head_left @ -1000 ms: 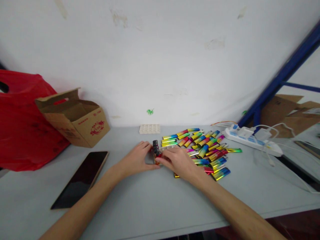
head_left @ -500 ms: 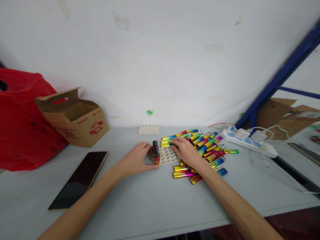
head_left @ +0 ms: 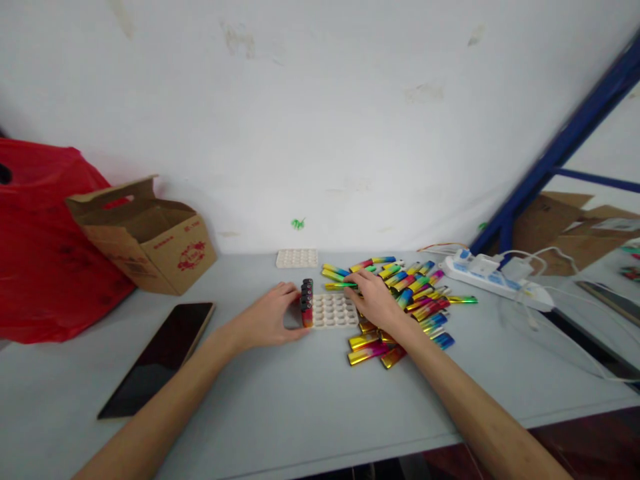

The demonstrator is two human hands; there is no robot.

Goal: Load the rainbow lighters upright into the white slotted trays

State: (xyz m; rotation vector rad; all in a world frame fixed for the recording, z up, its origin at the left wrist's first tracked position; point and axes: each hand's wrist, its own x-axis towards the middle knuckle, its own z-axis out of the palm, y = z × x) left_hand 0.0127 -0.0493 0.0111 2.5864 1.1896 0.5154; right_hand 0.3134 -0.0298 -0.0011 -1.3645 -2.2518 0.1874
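A white tray (head_left: 334,312) with rows of round holes lies on the table, a row of upright lighters (head_left: 307,303) with black tops along its left end. My left hand (head_left: 267,317) curves around that end, thumb at the near corner and fingers at the far one, steadying the tray. Over the tray's right side, my right hand (head_left: 375,300) pinches a shiny green-and-yellow lighter (head_left: 340,286) that lies sideways. Under and beyond this hand spreads a loose pile of metallic multicoloured lighters (head_left: 425,307), partly covered by my wrist.
Another white holed tray (head_left: 297,258) lies by the wall. On the left are a black-screened tablet (head_left: 157,360), an open cardboard box (head_left: 175,247) and a red plastic bag (head_left: 45,247). A white power strip (head_left: 500,283) with plugs and cables sits at the right.
My left hand and the tray with its row of lighters have shifted slightly left. The lighter in my right hand now shows clearly, drawn a little apart from the ones behind it.
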